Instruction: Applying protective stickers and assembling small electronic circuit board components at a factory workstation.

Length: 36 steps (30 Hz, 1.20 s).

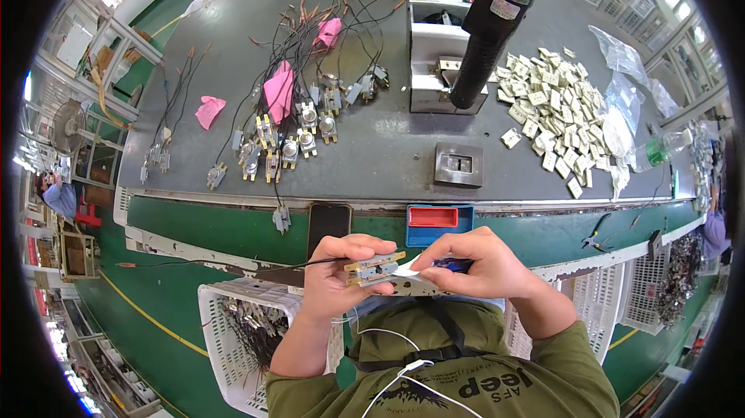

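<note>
My left hand (pixel 324 282) is closed around a small grey switch-like part with brass strips (pixel 374 270), held in front of my body. A black wire (pixel 264 269) runs from that part out to the left. From the right, my right hand (pixel 485 267) is closed, its thumb and forefinger pinching a thin white piece (pixel 407 270) against the part's right end. Something with a dark blue body (pixel 455 265), perhaps a tool handle, shows within the same hand; its kind is mostly hidden by the fingers.
Wired parts (pixel 289 146) lie heaped left of centre on the grey table. A steel block (pixel 459 165), a black-handled device (pixel 493 38) and a pile of cream pieces (pixel 559 111) stand farther right. Along the near ledge are a phone (pixel 328 225), a blue tray (pixel 440 240) and pliers (pixel 597 235).
</note>
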{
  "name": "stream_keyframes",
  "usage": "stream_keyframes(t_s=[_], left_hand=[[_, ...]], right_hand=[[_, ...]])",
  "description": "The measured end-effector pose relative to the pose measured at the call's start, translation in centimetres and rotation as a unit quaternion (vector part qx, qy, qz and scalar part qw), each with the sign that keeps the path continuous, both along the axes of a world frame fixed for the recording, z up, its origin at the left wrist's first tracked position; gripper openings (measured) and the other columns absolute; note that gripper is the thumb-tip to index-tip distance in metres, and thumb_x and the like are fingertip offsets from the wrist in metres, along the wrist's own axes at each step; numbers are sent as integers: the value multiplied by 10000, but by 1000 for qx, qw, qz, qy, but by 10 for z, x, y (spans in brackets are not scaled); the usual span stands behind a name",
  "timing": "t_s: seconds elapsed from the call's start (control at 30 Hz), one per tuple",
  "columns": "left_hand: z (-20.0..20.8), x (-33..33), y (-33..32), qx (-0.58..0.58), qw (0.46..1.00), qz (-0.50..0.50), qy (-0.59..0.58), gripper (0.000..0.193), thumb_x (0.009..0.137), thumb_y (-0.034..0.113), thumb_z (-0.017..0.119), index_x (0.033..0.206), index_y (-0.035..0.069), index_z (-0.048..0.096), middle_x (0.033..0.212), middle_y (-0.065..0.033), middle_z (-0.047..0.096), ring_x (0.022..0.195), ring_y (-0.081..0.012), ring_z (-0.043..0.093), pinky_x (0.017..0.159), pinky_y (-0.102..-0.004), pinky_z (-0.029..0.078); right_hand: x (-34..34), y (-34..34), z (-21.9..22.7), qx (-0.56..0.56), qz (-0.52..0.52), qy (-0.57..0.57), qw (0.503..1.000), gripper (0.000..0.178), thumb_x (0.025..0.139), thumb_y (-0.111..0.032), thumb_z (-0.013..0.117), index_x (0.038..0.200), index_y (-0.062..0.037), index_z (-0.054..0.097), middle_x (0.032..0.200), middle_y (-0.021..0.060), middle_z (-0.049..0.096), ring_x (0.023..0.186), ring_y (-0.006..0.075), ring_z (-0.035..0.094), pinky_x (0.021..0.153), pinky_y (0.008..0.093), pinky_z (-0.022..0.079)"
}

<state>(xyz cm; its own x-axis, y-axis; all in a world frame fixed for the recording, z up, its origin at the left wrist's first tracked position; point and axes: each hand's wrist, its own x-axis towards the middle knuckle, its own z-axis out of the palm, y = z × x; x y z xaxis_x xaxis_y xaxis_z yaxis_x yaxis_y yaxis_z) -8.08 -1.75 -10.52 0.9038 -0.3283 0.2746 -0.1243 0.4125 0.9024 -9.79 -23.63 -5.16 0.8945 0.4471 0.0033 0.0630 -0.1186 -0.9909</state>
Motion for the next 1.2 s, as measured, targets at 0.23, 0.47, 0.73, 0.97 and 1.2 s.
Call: stream_keyframes(t_s=[0.23,0.47,0.73,0.97,1.2], left_hand=[[-2,0,-1,-21,999,-31,15,523,596,103,837,988,80,493,1003,-162,627,966,-242,610,798,-344,539],[-4,1,0,-44,998,-35,19,528,590,117,841,989,83,496,1001,-158,632,966,-249,612,799,-354,538],[-9,4,3,-48,997,-58,-13,511,622,-5,803,1010,70,479,1068,-209,595,1030,-265,591,832,-366,536],[-9,4,4,-53,996,-65,-8,508,625,-12,799,1011,72,479,1075,-211,590,1032,-264,590,838,-366,535],[-10,3,3,-63,995,-71,-7,507,624,-20,798,1010,70,481,1081,-212,589,1031,-259,591,836,-360,534]], right_hand=[[0,4,-6,18,27,-16,999,125,822,-50,631,942,-16,643,799,64,667,684,116,631,631,249,494],[-1,4,-6,19,24,-44,999,129,820,-45,634,945,-18,648,821,67,672,683,119,633,628,250,495],[1,4,-5,27,7,-46,999,130,820,-46,635,945,-17,649,825,72,673,687,130,637,626,255,495],[0,3,-5,16,13,-51,998,127,822,-44,631,944,-17,650,825,75,672,689,139,641,627,263,501],[0,3,-6,13,15,-48,999,129,821,-49,633,946,-20,652,799,65,667,664,129,630,611,256,492]])
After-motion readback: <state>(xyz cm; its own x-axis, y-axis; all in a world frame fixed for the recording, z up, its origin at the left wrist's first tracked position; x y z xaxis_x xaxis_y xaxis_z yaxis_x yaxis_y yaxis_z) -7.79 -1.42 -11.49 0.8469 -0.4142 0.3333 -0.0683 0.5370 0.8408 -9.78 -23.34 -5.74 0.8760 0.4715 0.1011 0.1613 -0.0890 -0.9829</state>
